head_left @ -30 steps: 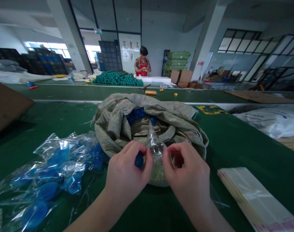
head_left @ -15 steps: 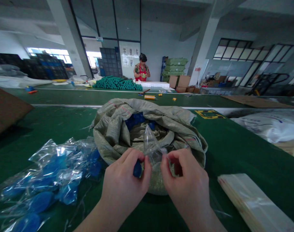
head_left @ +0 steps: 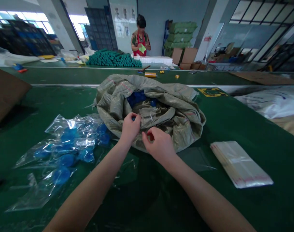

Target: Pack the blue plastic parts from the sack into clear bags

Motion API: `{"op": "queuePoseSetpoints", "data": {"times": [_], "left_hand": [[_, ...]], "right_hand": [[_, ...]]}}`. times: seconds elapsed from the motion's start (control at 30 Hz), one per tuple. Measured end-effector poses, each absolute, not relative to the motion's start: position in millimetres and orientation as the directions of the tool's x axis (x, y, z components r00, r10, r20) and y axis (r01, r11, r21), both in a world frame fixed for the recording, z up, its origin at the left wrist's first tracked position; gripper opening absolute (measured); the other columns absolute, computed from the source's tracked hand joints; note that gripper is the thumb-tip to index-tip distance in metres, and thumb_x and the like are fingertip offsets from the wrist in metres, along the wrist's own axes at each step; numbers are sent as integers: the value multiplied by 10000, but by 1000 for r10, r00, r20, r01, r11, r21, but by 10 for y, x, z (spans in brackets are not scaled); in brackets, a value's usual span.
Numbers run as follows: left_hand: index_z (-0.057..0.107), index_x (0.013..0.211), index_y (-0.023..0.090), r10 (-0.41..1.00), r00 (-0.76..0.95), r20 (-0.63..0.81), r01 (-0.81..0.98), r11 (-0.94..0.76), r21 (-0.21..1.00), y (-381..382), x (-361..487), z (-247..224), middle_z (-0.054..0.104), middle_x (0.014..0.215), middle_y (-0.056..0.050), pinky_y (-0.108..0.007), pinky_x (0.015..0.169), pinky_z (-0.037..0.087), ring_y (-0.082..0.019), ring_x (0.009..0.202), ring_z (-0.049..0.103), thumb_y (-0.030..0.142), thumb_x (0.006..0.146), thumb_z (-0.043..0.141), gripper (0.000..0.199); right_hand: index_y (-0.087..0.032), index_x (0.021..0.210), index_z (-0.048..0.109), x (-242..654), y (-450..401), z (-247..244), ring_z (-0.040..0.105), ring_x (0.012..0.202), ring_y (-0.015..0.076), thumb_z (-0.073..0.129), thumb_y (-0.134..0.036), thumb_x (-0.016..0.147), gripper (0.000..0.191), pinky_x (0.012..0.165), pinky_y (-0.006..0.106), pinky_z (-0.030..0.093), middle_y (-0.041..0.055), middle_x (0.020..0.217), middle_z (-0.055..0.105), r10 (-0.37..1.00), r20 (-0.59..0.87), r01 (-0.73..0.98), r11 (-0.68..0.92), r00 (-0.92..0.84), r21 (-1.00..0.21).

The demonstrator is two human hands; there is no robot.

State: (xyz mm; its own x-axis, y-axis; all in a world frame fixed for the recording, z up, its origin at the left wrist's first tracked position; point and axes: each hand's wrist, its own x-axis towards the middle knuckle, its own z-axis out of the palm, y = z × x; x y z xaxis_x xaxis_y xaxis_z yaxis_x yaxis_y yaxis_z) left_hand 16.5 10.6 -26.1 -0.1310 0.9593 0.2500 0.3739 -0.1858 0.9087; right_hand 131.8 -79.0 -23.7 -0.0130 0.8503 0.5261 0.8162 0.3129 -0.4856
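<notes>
A large grey-green woven sack (head_left: pixel 185 129) lies rolled open on the green table, with dark blue pieces (head_left: pixel 137 97) inside. Over its near edge, my left hand (head_left: pixel 131 127) is closed round a small blue piece, only a bit of which shows between the fingers. A clear plastic bag (head_left: pixel 149 116) extends from beside those fingers over the sack opening. My right hand (head_left: pixel 158 141) is closed in a loose pinch just right of the left one; what it holds, if anything, is too small to tell.
Clear bags with blue pieces (head_left: pixel 67 145) are heaped at the left. A stack of flat clear bags (head_left: pixel 242 164) lies at the right. Cardboard (head_left: pixel 6 93) stands at far left. Across the tables, a person in a red apron (head_left: pixel 140 42) works behind green rods (head_left: pixel 113 58).
The view has tilted down and drawn back, so more forearm shows. My left hand has risen over the sack, above my right hand, and the clear bag now lies lower and flatter.
</notes>
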Motion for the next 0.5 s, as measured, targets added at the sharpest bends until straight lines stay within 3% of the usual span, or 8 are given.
{"op": "queuePoseSetpoints", "data": {"times": [0.07, 0.17, 0.33, 0.5], "left_hand": [[545, 735, 184, 974, -158, 165, 217, -129, 968, 87, 200, -264, 576, 694, 1, -256, 633, 412, -146, 679, 535, 336, 816, 510, 176], [540, 740, 188, 980, -134, 149, 124, -133, 983, 7, 268, -257, 551, 685, 12, -241, 604, 407, -136, 666, 524, 354, 805, 528, 179], [533, 729, 187, 984, -74, 164, 89, -157, 984, -64, 328, -274, 557, 681, 13, -242, 599, 413, -131, 653, 529, 345, 795, 555, 173], [533, 722, 178, 997, -34, 71, -102, -74, 992, -93, 395, -288, 549, 671, 13, -238, 588, 429, -118, 630, 528, 302, 783, 576, 144]], "right_hand": [[-171, 913, 582, 1248, -783, -311, 622, 723, 176, 566, -272, 880, 107, 724, 309, 484, 52, 824, 660, 887, 462, 773, 304, -16, -556], [-166, 1031, 563, 1214, -743, -417, 661, 839, 209, 625, -251, 823, 233, 787, 344, 518, 93, 968, 685, 896, 442, 685, 307, 25, -661], [-185, 983, 541, 1257, -699, -482, 684, 843, 208, 654, -242, 785, 236, 768, 346, 556, 93, 972, 694, 914, 390, 516, 281, 115, -809], [-195, 951, 530, 1269, -685, -467, 676, 849, 195, 663, -282, 777, 236, 730, 314, 567, 86, 966, 684, 899, 376, 446, 249, 223, -860]]}}
